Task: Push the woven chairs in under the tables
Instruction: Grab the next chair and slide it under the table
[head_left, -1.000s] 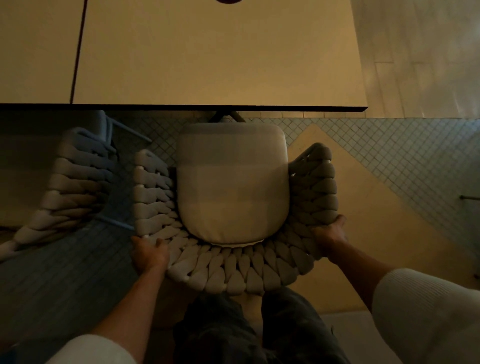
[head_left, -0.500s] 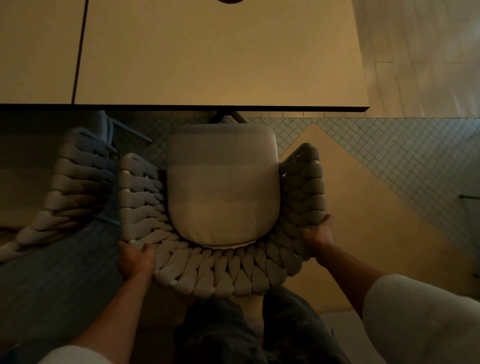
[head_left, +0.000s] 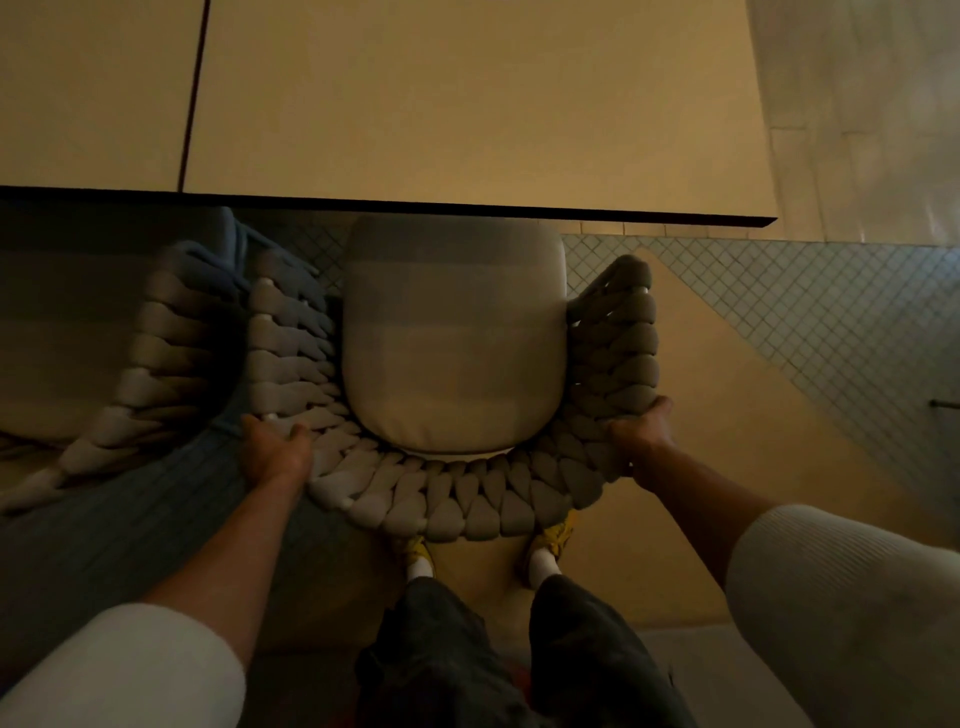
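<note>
Chair (head_left: 452, 364): cushion front just at the table (head_left: 467, 104) near edge, back and arms out on your side. You hold it low on the woven back where the curve meets each arm, left hand (head_left: 275, 452) and right hand (head_left: 639, 434) both clasped on the weave; that wide grip likely keeps it square as you push. Second chair (head_left: 156, 353) sits just beside the left arm, little room there. Right side open floor (head_left: 779, 415), table corner beyond the right arm. Your feet are tucked close behind the back.
</note>
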